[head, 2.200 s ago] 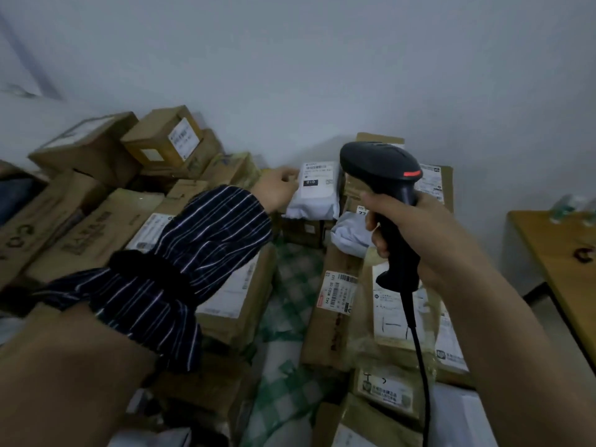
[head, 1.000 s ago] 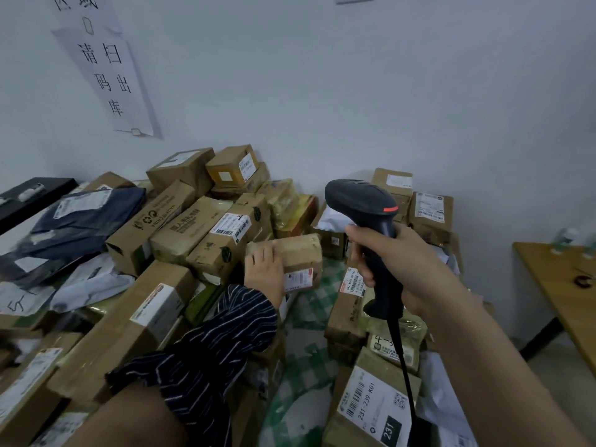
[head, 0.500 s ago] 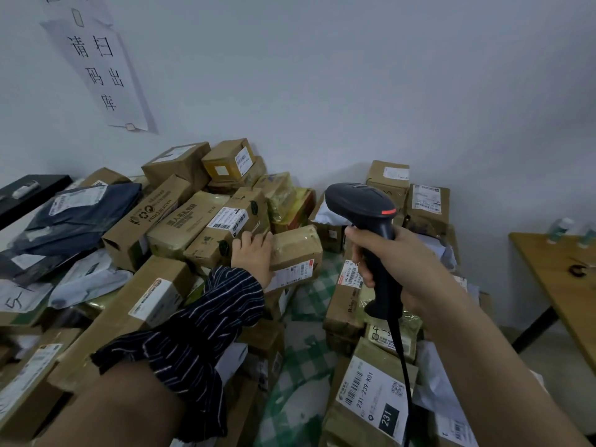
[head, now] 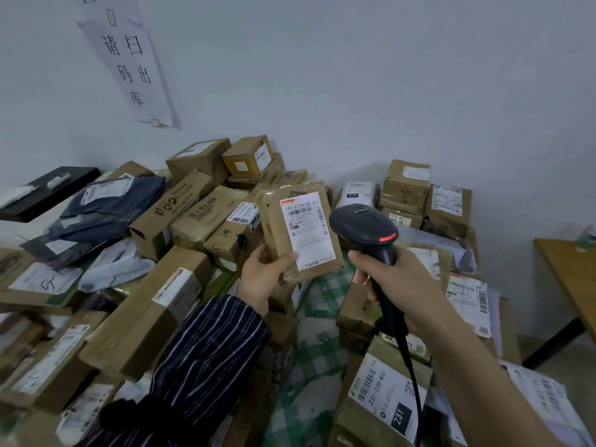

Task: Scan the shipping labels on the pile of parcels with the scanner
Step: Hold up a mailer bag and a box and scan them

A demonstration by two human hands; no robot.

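Note:
My left hand [head: 263, 279] grips the lower end of a flat brown parcel [head: 274, 221] and holds it upright above the pile. Its white shipping label [head: 308, 233] with barcodes faces me. My right hand [head: 393, 285] grips the handle of a black corded scanner [head: 364, 227]. The scanner's head sits just right of the label, nearly touching the parcel's edge, with a red strip on its side. Its cable [head: 409, 366] hangs down over my forearm.
Cardboard parcels [head: 142, 304] and grey mailer bags [head: 113, 201] lie heaped left, behind and right. A green checked cloth [head: 309, 359] shows between them. A box labelled 231 [head: 383, 398] lies near my right forearm. A wooden table [head: 574, 279] stands at right; a paper sign [head: 129, 56] hangs on the wall.
My left hand lifted the brown parcel off the pile and turned it upright, label toward me. The scanner stayed in my right hand and now sits beside the label.

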